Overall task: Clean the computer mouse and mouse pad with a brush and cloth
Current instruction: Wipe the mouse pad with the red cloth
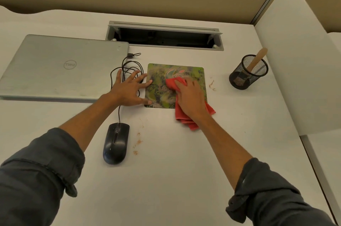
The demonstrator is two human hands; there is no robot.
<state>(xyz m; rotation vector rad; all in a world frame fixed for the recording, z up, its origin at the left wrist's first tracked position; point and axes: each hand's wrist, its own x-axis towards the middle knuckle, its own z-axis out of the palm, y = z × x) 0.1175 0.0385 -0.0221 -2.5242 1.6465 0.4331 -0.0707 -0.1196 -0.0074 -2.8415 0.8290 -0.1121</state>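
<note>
A green patterned mouse pad (160,94) lies on the white desk. My right hand (190,96) presses a red cloth (173,82) onto the pad; the cloth's tail hangs off the pad's near edge toward me. My left hand (129,89) lies flat with fingers spread, its fingertips on the pad's left edge. A black wired mouse (115,142) sits nearer to me, left of centre, its cable (118,70) coiled under my left hand. A wooden brush handle (257,59) sticks out of a black mesh cup (245,74) at the right.
A closed silver laptop (60,67) lies at the left. An open cable hatch (164,36) is set in the desk behind the pad. Brown crumbs (137,142) lie right of the mouse and more crumbs (211,84) right of the pad. A white partition (295,59) borders the right side.
</note>
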